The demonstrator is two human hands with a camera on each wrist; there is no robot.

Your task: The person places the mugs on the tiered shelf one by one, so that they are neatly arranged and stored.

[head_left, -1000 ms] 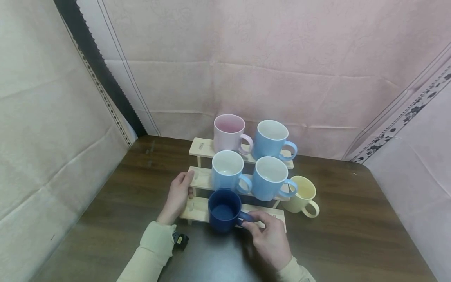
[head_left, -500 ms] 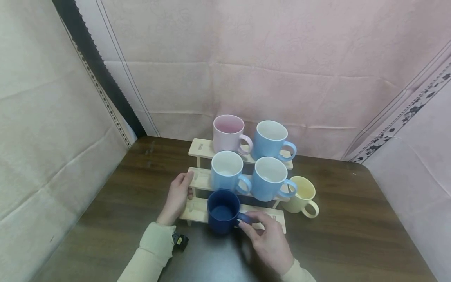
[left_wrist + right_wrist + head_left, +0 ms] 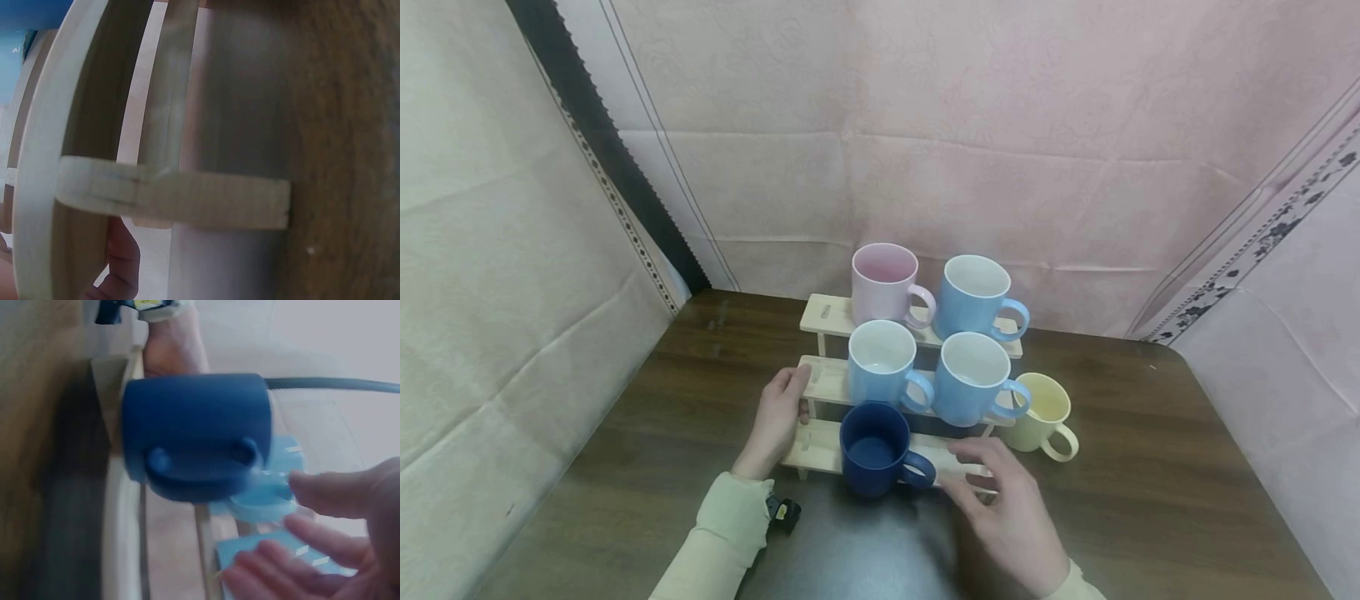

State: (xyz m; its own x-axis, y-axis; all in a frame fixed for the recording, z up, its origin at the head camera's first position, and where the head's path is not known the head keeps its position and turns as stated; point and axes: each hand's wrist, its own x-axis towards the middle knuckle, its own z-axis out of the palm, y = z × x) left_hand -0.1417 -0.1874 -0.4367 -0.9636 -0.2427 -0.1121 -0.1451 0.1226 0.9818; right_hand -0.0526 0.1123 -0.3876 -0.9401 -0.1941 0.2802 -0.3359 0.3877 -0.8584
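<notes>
A dark blue mug stands upright on the lowest step of the wooden three-step rack, its handle to the right. My right hand is just right of that handle, apart from it, fingers loosely bent with nothing between them; the right wrist view shows the gap to the mug. My left hand grips the left end of the middle step, thumb on top. In the left wrist view its fingers curl beneath the wooden board. Two light blue mugs stand on the middle step.
On the top step are a pink mug and another light blue mug. A pale yellow mug stands on the brown table at the rack's right end. Cloth curtains hang behind and at both sides.
My right hand has let go of the dark blue mug's handle and moved to the right. The mug stays on the lowest step. My left hand keeps its hold on the rack.
</notes>
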